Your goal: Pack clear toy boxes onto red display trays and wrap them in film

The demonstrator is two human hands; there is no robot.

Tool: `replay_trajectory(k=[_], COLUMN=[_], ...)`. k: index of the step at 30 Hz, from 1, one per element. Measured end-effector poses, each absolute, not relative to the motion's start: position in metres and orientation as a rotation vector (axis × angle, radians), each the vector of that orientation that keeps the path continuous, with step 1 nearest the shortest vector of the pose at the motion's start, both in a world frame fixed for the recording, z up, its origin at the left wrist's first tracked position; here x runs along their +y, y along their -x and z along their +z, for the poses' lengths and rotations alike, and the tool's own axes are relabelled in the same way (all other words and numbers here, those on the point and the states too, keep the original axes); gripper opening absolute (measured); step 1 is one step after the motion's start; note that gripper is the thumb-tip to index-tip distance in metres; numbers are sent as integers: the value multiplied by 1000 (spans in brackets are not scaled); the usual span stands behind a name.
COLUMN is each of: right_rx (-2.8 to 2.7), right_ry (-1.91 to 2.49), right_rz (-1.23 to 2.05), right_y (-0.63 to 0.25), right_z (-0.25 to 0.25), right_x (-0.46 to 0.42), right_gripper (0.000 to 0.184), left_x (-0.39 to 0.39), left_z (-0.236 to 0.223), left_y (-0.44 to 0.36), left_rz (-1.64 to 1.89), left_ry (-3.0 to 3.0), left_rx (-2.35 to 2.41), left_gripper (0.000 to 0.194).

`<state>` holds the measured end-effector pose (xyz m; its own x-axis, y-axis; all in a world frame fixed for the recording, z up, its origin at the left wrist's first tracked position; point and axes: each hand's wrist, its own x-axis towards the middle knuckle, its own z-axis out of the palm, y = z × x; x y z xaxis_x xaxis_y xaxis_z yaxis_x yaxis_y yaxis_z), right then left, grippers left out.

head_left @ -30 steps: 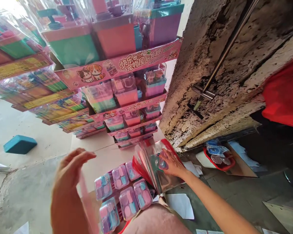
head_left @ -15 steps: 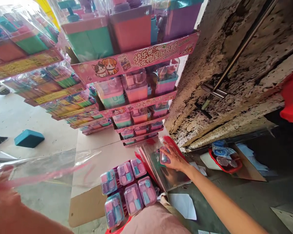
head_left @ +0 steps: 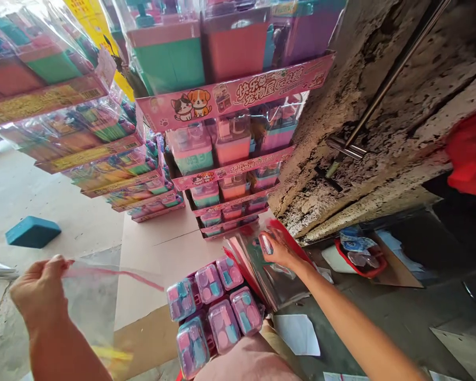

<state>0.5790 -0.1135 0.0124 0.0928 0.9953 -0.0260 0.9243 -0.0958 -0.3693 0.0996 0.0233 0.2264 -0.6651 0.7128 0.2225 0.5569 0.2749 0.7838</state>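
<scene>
At the left of the head view, your left hand (head_left: 42, 288) pinches a clear bag (head_left: 91, 296) between thumb and curled fingers. The bag hangs thin and see-through, a pinkish-red strip running along its upper part, above the pale floor.

Your right hand (head_left: 280, 251) has its fingers curled around a small case (head_left: 266, 243), over a pile of clear bags (head_left: 277, 291) with red edging; the case's own markings are too small to read.

Between your hands, nearer the right, six clear-lidded boxes (head_left: 223, 325) sit in two rows, showing pink, purple and blue pieces.

Beyond them, the pink tray (head_left: 154, 112) reads 快乐宠物屋 玩具糖 in pale letters, beside a cartoon cat and dog; similar fronts repeat beneath it. On the left stack, the tray front (head_left: 43, 103) carries a barcode and gold print you cannot make out. Red writing on the yellow panel (head_left: 89, 24) behind is also unreadable.
</scene>
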Motion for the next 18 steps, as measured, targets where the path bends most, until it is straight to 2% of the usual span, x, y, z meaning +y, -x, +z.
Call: replay_trajectory(k=[4,10,14,18], right_rx=[-1971,-1836,-1594,-1502], right_ry=[2068,2194,2222,2330], right_rz=[402,279,99,147], right_y=[-579,-565,-559,-556], right_z=[12,11,11,13], right_x=[-107,-109,-115,-124], right_gripper=[71,64,72,73], left_x=[30,25,33,47], left_z=[176,89,64,52], left_y=[-98,-121,-142,-175], left_rz=[570,457,444,400], left_ry=[-1326,-1351,-1345,-1414], left_rx=[2468,2201,1953,1720], left_gripper=[17,19,15,18])
